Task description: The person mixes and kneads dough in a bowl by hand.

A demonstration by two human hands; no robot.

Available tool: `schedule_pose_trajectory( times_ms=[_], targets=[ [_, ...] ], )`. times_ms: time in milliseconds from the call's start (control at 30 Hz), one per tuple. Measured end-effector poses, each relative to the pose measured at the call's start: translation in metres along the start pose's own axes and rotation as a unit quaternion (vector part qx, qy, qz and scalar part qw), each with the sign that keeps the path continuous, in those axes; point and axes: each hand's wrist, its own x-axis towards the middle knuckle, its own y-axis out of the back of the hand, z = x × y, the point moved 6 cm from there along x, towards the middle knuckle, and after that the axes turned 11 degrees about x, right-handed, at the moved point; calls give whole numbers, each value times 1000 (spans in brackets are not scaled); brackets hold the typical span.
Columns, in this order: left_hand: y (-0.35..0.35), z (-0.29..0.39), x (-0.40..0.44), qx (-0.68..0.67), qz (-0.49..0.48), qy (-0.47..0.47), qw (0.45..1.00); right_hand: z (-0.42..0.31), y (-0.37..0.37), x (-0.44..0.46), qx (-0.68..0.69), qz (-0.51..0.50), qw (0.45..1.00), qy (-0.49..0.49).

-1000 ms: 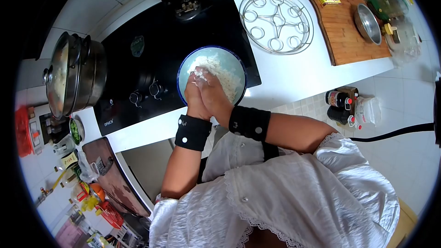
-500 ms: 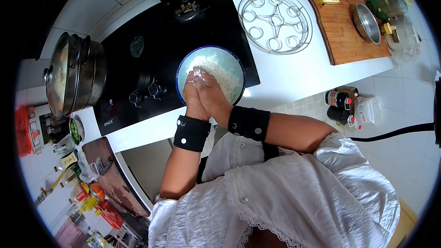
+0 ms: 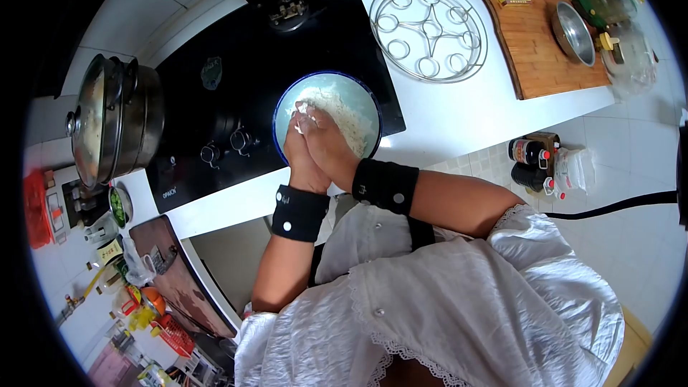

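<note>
A white enamel bowl (image 3: 287, 89) with a blue rim stands at the front right of the black cooktop. Loose white flour (image 3: 342, 111), crumbly in places, lies in it. Over the left side of the bowl, my left hand (image 3: 297, 152) and my right hand (image 3: 326, 145) are pressed palm to palm. White flour clings to the fingertips and shows between them. What lies between the palms is hidden. Both wrists wear black bands.
The bowl rests on the black cooktop (image 3: 215, 115). A lidded steamer pot (image 3: 140, 122) is at the left, a wire steaming rack (image 3: 430, 29) at the right. Farther right, a wooden board (image 3: 534, 64) holds a metal bowl (image 3: 573, 34). Bottles (image 3: 527, 161) stand below the counter.
My hands have shifted very slightly, with the right hand sliding a little left against the left one. They stay pressed together over the bowl.
</note>
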Motion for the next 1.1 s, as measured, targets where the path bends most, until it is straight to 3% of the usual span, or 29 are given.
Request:
schedule_pose_trajectory(
  times_ms=[100, 200, 267, 333, 367, 467, 567, 667, 767, 867, 967, 1100],
  targets=[
    [-21, 0, -16, 33, 88, -5, 996, 9, 11, 26, 10, -16, 998, -54],
    [-18, -2, -15, 25, 94, 43, 994, 4, 9, 15, -46, 54, 995, 70],
    [-3, -1, -4, 26, 51, 55, 997, 32, -4, 8, -102, 49, 977, 182],
    [-3, 4, -1, 24, -6, 40, 999, 29, -16, -10, -320, 35, 884, 338],
    [0, 3, -1, 33, 23, 29, 999, 38, -16, -5, -303, 17, 899, 314],
    [-30, 14, -27, 65, 56, -25, 996, 5, 2, 10, -59, -17, 995, 77],
    [-23, 4, -21, 35, 79, 7, 996, 14, 8, 24, -35, 20, 997, 69],
    [-11, 2, -14, 34, 80, 40, 995, 8, 5, 3, 42, 41, 998, -30],
    [5, 3, 3, -12, -33, 9, 999, -25, -4, -20, 5, 38, 999, 6],
    [-11, 6, -16, 2, 50, 28, 998, 2, -2, 5, 18, 5, 1000, 26],
    [-18, 6, -22, 38, 77, -9, 996, 18, 6, 23, -62, -1, 996, 71],
    [-17, 10, -22, 46, 80, 54, 994, 8, 1, -2, 17, 20, 1000, 1]
  ],
)
